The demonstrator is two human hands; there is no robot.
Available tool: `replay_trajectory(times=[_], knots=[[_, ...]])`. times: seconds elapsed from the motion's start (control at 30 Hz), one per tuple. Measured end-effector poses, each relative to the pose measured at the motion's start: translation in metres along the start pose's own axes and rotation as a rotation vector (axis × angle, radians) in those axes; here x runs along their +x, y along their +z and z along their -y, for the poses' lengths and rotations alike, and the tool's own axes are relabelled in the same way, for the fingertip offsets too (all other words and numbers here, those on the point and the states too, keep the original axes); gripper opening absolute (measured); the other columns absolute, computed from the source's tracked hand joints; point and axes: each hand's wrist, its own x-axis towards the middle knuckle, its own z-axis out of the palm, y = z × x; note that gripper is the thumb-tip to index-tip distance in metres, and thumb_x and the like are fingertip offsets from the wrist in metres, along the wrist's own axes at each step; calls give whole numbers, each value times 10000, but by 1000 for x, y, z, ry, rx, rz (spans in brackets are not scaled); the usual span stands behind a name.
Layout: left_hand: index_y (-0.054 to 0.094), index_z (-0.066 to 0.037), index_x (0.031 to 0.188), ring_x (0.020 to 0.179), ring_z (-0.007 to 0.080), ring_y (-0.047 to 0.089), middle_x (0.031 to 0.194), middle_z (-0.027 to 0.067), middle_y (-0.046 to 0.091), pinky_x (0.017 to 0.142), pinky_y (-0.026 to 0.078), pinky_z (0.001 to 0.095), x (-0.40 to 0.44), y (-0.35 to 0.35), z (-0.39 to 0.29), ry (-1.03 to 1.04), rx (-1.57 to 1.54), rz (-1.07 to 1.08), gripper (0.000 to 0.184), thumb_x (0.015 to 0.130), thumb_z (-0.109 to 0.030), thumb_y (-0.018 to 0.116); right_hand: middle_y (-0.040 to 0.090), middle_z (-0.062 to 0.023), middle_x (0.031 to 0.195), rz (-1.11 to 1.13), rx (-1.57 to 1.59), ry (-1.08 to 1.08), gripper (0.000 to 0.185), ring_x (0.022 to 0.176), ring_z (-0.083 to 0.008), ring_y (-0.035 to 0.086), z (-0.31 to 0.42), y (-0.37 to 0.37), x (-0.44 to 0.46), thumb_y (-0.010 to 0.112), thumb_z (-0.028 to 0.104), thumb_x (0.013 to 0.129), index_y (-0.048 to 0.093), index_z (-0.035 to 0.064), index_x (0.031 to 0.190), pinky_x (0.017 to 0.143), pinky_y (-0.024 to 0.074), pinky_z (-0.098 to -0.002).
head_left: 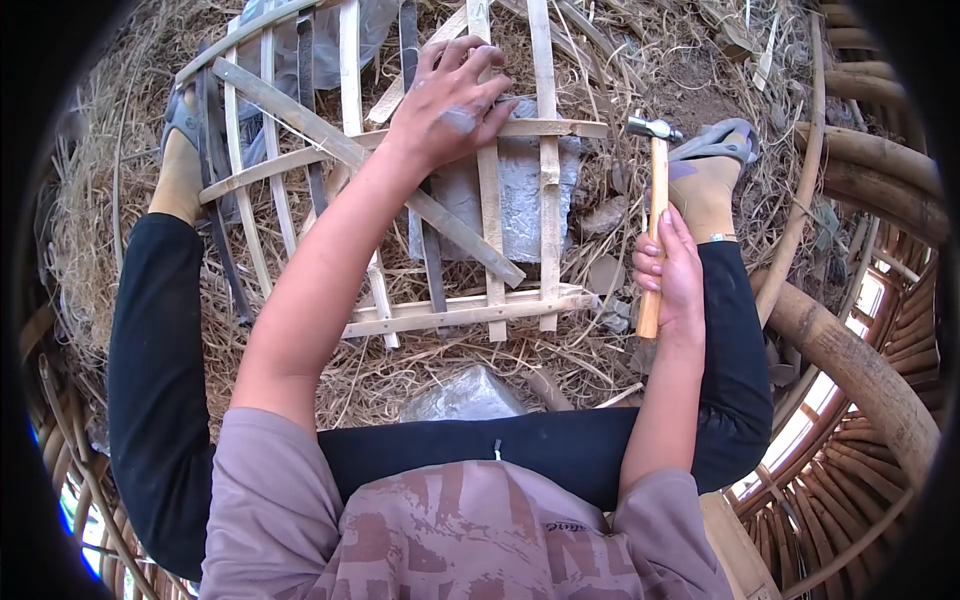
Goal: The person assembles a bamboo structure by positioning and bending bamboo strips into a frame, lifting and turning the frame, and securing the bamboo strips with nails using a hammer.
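A lattice of pale and dark bamboo slats lies on the straw-covered ground between my feet. My left hand is over its upper part, fingers spread and bent, near an upright slat and a curved cross slat; I cannot make out anything held in it. A loose-looking diagonal slat crosses the lattice beneath my left forearm. In my right hand is a hammer, gripped by its wooden handle, with the metal head pointing up and away, to the right of the lattice. Under the lattice sits a grey block.
A second grey block lies near my lap. My sandalled feet rest on either side of the lattice. Thick curved bamboo poles stand along the right. Clear plastic lies behind the slats at the top.
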Motion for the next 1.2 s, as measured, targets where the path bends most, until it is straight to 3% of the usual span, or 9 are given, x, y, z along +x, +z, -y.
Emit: replay_trajectory(times=[0.23, 0.5, 0.63, 0.77, 0.93, 1.0, 1.07, 1.2], knots=[[764, -122, 1003, 1324, 300, 488, 1287, 67, 630, 1157, 312, 502, 0, 0, -1, -16, 15, 26, 232, 907, -312, 673, 423, 33, 726, -15, -107, -33, 404, 509, -6, 354, -5, 5, 5, 451, 311, 1104, 396, 168, 1478, 407, 288, -150], [762, -123, 980, 1305, 296, 507, 1250, 75, 645, 1144, 318, 502, 0, 3, 1, -4, 27, -2, 232, 900, -326, 683, 417, 36, 719, -6, 24, -93, 403, 504, -8, 352, -8, 10, 6, 457, 302, 1102, 402, 168, 1478, 400, 280, -148], [760, -126, 976, 1302, 291, 513, 1240, 78, 652, 1142, 317, 502, -1, 4, 1, -6, 11, -11, 234, 897, -334, 687, 381, 48, 738, 33, -160, 40, 406, 509, 1, 319, 1, 12, -7, 434, 280, 1108, 413, 203, 1506, 399, 271, -139], [762, -135, 976, 1299, 289, 518, 1250, 76, 651, 1141, 317, 505, -3, 4, 3, 0, 1, -18, 225, 895, -331, 686, 401, 39, 730, 76, 89, -48, 343, 515, -9, 338, -4, 3, 4, 442, 274, 1105, 462, 184, 1436, 405, 279, -151], [760, -126, 1031, 1344, 301, 489, 1305, 53, 631, 1143, 325, 497, -4, 6, 4, -33, 2, 19, 248, 884, -308, 681, 398, 48, 733, 6, 109, -41, 350, 514, -9, 342, -1, -9, 5, 425, 277, 1109, 460, 187, 1445, 407, 287, -155], [759, -126, 1002, 1351, 310, 487, 1296, 63, 637, 1137, 337, 496, -6, 15, 9, -17, -50, -53, 242, 878, -320, 683, 389, 52, 733, -50, 66, -18, 357, 512, -7, 336, -7, -8, 9, 420, 277, 1110, 458, 188, 1453, 406, 286, -152], [755, -123, 970, 1345, 320, 492, 1273, 69, 647, 1128, 350, 497, -8, 12, 11, 12, -28, -50, 243, 872, -332, 679, 375, 57, 730, 34, 111, -18, 374, 510, -2, 323, -7, -8, 10, 416, 274, 1111, 444, 188, 1474, 402, 283, -147], [749, -122, 909, 1303, 283, 516, 1233, 64, 654, 1113, 345, 501, -3, 1, 4, -15, -13, -18, 232, 863, -338, 680, 355, 65, 715, 10, 60, -25, 401, 493, 10, 302, -2, 7, 6, 402, 289, 1117, 414, 186, 1504, 379, 280, -145]])
